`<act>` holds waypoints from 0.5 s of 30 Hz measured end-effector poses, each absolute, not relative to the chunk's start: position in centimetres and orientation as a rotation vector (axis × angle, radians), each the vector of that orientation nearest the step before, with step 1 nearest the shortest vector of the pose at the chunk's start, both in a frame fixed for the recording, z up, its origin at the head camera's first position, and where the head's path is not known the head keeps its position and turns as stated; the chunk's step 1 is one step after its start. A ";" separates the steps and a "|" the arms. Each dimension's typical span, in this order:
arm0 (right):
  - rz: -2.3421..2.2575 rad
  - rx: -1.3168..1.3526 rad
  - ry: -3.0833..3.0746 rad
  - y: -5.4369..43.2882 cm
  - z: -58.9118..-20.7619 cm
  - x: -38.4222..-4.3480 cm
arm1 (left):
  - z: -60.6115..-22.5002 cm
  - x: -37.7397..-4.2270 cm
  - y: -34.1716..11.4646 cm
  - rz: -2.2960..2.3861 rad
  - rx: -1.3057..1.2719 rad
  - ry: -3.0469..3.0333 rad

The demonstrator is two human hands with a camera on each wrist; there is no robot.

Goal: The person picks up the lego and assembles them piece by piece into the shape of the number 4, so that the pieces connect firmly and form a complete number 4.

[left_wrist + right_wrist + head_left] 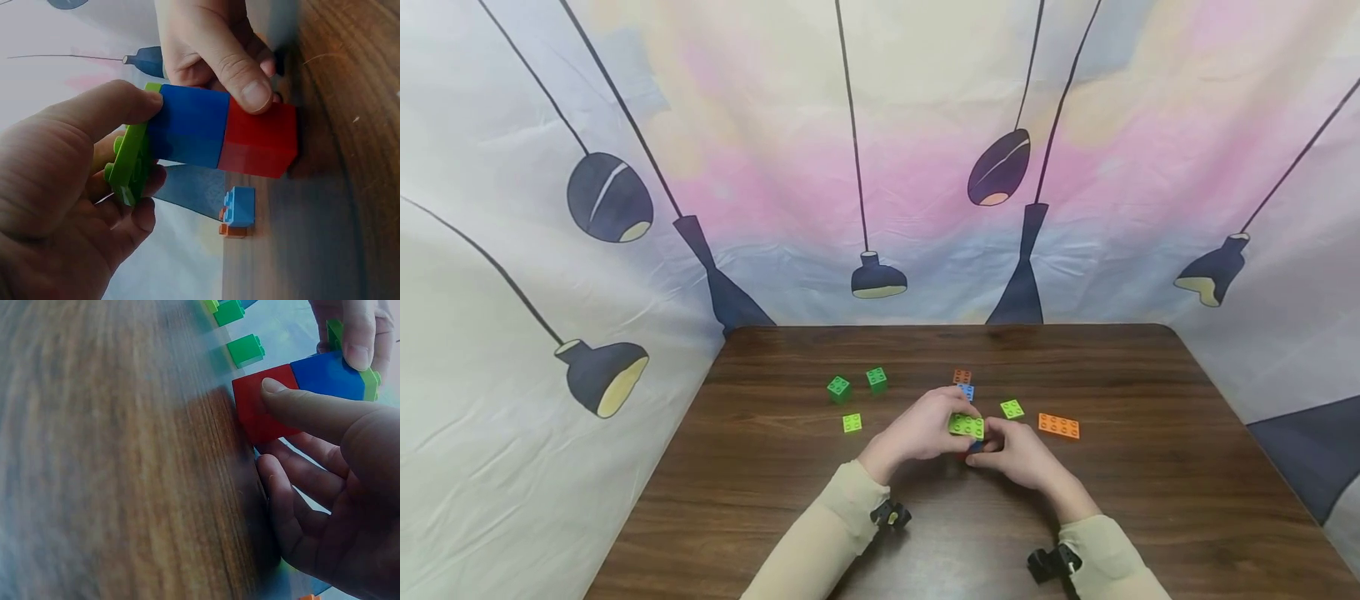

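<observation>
A red brick [259,144] and a blue brick [190,125] are joined in a stack low over the table, red at the bottom. Capping the blue one is a lime green plate brick [967,427], which juts out past it on one side. My left hand [925,425] pinches this plate, thumb against its edge and the blue brick, fingers on the far side. From the right, my right hand [1026,454] grips the red brick between thumb and fingers, with the thumb [294,403] flat on its face.
Behind the hands stand a light blue brick [240,206] and an orange brick [962,376]. Two green bricks [838,388] and a small lime plate [852,422] lie left; another lime plate [1012,409] and a long orange brick [1058,426] lie right on the wooden table [760,500].
</observation>
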State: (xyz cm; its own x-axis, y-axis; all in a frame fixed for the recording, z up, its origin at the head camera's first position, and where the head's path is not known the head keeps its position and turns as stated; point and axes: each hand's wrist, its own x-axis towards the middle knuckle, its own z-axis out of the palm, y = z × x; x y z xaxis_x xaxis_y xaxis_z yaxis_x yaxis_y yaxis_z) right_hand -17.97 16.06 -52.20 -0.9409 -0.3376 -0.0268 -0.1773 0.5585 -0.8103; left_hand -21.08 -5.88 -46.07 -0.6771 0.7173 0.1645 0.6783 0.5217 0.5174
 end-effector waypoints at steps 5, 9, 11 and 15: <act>-1.303 -0.423 2.626 15.9 -52.2 -18.0 | -46.6 -20.8 -6.6 0.928 1.183 2.685; -1.296 -0.389 2.638 15.9 -52.1 -17.9 | -46.9 -20.9 -6.7 0.968 1.210 2.675; -1.301 -0.395 2.636 15.9 -52.0 -17.8 | -47.1 -20.9 -6.7 0.979 1.223 2.670; -1.307 -0.426 2.631 15.9 -51.8 -17.6 | -47.2 -20.9 -6.7 0.981 1.222 2.669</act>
State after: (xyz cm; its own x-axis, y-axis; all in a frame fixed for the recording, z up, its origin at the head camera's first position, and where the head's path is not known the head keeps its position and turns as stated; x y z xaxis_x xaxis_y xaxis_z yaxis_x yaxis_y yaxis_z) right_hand -17.56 15.87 -51.82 -0.9441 -0.3286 -0.0273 -0.1768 0.5744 -0.7992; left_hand -20.85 -6.73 -47.21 -0.6873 0.6953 0.2104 0.6661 0.4875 0.5645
